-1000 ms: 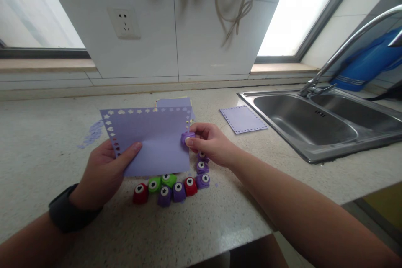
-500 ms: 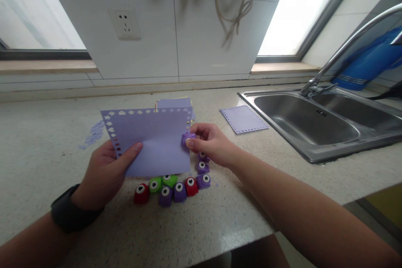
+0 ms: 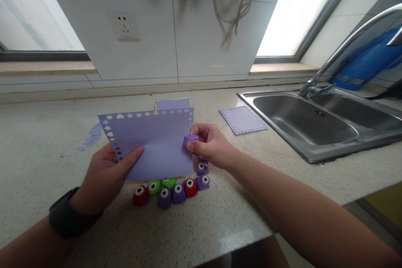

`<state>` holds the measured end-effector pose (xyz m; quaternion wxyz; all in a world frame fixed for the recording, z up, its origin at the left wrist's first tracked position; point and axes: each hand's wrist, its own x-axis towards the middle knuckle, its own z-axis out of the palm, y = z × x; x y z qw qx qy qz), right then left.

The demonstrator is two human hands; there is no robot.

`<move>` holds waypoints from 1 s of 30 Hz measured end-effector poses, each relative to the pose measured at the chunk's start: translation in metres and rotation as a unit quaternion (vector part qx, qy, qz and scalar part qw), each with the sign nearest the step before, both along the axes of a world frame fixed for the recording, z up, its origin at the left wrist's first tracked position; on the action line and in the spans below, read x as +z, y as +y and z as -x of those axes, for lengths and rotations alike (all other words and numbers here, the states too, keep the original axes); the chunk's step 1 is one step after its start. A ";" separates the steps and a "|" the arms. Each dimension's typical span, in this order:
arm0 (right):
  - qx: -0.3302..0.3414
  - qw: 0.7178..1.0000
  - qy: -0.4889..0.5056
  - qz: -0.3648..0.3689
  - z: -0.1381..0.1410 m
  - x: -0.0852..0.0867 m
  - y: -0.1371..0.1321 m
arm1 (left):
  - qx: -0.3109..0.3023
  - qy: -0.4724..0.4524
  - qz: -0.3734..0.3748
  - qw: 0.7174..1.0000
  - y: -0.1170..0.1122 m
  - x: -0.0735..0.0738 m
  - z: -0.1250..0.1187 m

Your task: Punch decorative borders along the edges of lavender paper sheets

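Observation:
My left hand (image 3: pixel 105 176) grips the lower left of a purple paper sheet (image 3: pixel 153 144), held up above the counter, thumb across its front. Small shapes are punched along the sheet's top, left and right edges. My right hand (image 3: pixel 211 144) pinches a small purple craft punch (image 3: pixel 190 141) clamped on the sheet's right edge. Below the sheet several little punches (image 3: pixel 171 188) in red, green and purple lie in a cluster on the counter.
A second purple sheet with a punched border (image 3: pixel 242 119) lies near the steel sink (image 3: pixel 309 119) at right, with its tap (image 3: pixel 342 46). More paper (image 3: pixel 173 104) lies behind the held sheet. Purple paper scraps (image 3: pixel 91 136) are scattered at left. The counter's front edge (image 3: pixel 248 238) is close.
The punch in my right hand has slid slightly down the sheet's right edge. The sheet and left hand have barely shifted.

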<state>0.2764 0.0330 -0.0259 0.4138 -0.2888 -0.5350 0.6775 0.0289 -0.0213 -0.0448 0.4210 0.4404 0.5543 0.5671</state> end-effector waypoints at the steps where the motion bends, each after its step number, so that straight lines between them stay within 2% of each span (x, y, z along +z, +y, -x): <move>1: 0.000 1.000 0.006 -0.002 0.000 0.000 0.000 | 0.000 0.003 0.000 1.000 0.000 0.000 0.000; 8: 0.005 1.000 0.006 -0.003 0.000 -0.001 -0.001 | 0.001 0.017 -0.005 1.000 -0.001 0.002 -0.001; 18: 0.006 1.000 -0.001 -0.020 -0.008 -0.003 0.009 | 0.004 -0.012 -0.013 1.000 0.002 0.004 0.000; 25: -0.079 0.995 0.001 -0.054 -0.020 -0.002 0.025 | 0.002 -0.016 -0.016 1.000 0.005 0.002 0.003; 30: -0.149 0.981 -0.058 -0.107 -0.025 -0.006 0.035 | -0.008 -0.054 -0.010 0.998 0.007 0.003 0.006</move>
